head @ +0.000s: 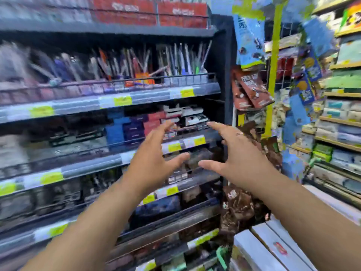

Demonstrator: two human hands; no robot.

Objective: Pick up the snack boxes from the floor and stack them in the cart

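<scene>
Shop aisle: a dark shelving unit (152,95) fills the left, its tiers edged with yellow price tags (122,100) and packed with goods too blurred to read. Brown packets (252,90) hang on a wire rack (284,83) at its end. Wood-edged shelves (340,142) of boxed stock line the right.

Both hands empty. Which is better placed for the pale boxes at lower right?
Right, likely: the right hand is open and nearer the pale boxes; the left hand, also open, is farther across.
</scene>
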